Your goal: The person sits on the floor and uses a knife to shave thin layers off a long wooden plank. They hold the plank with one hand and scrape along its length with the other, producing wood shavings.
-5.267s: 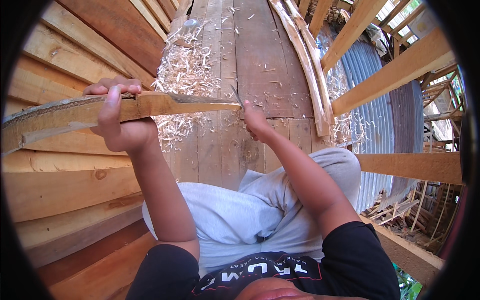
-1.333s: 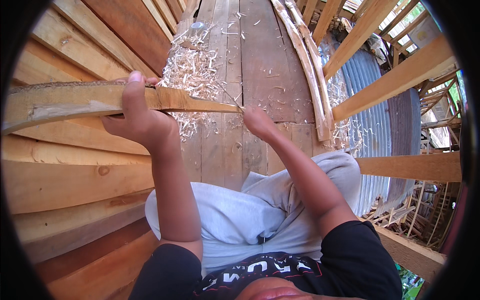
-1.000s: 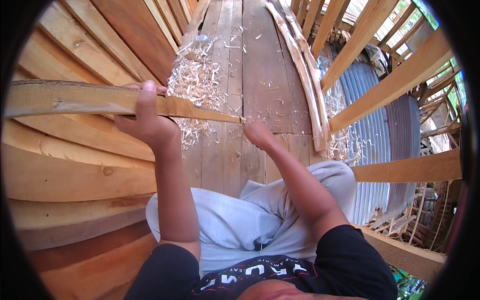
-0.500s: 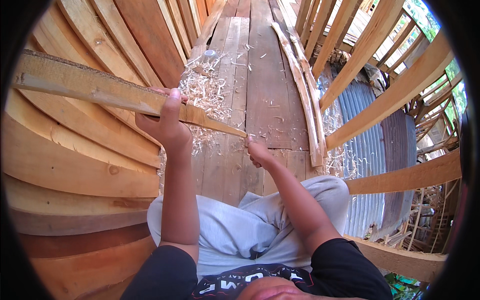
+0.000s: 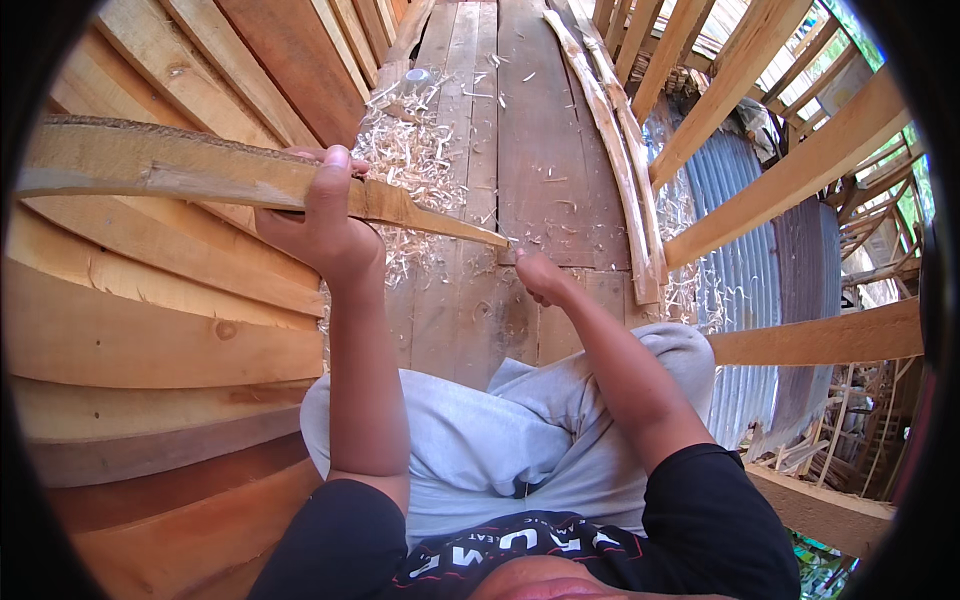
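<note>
Gripping seemingly part-shaped timber (image 5: 200,170), slim right, thick left: the left hand (image 5: 330,222); the right hand (image 5: 541,277) curls beside its tip, contents unclear.

We're on what looks like a porch (image 5: 455,325): plank floor (image 5: 540,130), board wall (image 5: 160,330) one side, wooden railing (image 5: 785,180) opposite, wood shavings (image 5: 405,140) heaped about.

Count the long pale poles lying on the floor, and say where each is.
2. Side by side along the floor's right edge: the left pole nearer the right hand, the right pole nearer the slanted posts. Others may be hidden.
</note>
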Available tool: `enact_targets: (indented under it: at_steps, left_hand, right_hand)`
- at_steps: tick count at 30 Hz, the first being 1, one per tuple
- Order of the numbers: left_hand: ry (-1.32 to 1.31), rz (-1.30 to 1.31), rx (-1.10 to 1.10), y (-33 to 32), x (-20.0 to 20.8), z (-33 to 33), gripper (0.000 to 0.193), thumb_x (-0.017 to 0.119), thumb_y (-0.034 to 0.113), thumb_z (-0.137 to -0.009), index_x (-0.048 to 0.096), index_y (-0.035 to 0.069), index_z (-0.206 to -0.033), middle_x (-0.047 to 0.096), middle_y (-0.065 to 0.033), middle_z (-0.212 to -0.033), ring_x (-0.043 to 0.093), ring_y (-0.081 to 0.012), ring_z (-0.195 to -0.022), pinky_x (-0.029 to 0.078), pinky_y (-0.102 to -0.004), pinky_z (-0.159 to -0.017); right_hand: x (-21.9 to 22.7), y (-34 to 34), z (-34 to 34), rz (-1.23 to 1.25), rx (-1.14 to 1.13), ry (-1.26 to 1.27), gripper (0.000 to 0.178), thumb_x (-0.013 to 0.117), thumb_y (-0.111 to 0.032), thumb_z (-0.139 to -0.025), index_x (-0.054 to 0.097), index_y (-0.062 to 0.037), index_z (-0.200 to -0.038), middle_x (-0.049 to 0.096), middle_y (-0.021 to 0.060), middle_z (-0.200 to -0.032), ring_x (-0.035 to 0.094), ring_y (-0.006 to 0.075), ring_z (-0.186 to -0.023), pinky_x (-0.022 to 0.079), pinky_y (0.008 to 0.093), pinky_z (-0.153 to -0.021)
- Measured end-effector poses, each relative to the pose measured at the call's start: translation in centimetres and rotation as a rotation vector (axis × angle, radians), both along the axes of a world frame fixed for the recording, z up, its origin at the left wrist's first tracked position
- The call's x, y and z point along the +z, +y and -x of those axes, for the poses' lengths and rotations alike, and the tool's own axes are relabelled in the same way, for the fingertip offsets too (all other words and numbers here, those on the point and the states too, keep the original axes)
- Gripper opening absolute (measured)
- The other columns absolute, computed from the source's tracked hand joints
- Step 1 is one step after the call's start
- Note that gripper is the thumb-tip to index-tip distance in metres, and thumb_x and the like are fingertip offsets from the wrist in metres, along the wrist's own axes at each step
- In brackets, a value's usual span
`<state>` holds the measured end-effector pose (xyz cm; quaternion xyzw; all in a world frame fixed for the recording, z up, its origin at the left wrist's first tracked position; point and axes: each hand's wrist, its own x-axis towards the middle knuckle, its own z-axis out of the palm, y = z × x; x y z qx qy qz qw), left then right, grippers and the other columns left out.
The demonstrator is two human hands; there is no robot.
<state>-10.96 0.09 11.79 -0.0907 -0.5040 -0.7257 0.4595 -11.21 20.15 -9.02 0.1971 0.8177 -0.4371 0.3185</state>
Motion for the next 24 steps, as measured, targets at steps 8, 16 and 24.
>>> enact_targets:
  at_steps: [8, 16, 24]
  left_hand:
    - [0.006, -0.005, 0.023, -0.2, -0.4, 0.0, 0.010, 0.062, 0.002, -0.072, 0.054, -0.003, -0.070, 0.056, -0.0089, -0.064, 0.057, -0.0166, -0.055, 0.049, -0.0284, -0.058]
    - [0.009, -0.062, 0.022, 0.3, -0.2, 0.3, 0.014, 0.064, 0.001, -0.071, 0.053, -0.003, -0.079, 0.056, -0.0088, -0.069, 0.057, -0.0171, -0.059, 0.050, -0.0298, -0.058]
    - [-0.075, -0.050, -0.010, -0.2, -0.6, -0.4, 0.017, 0.059, 0.003, -0.074, 0.047, 0.004, -0.086, 0.047, -0.0069, -0.080, 0.050, -0.0181, -0.066, 0.046, -0.0324, -0.059]
  right_hand:
    - [4.9, -3.2, -1.1, 0.076, 0.203, 0.485, 0.055, 0.030, -0.038, -0.101, 0.055, 0.0074, -0.082, 0.058, 0.0273, -0.075, 0.059, 0.0403, -0.077, 0.042, 0.0492, -0.073]
    - [2.4, -3.1, -0.8, -0.015, 0.124, 0.552, 0.057, 0.034, -0.038, -0.100, 0.058, 0.0088, -0.079, 0.061, 0.0293, -0.077, 0.061, 0.0445, -0.078, 0.045, 0.0497, -0.074]
    - [7.5, -3.7, -1.8, 0.020, 0.175, 0.431, 0.055, 0.036, -0.037, -0.098, 0.063, 0.0095, -0.087, 0.063, 0.0317, -0.089, 0.062, 0.0443, -0.090, 0.047, 0.0484, -0.081]
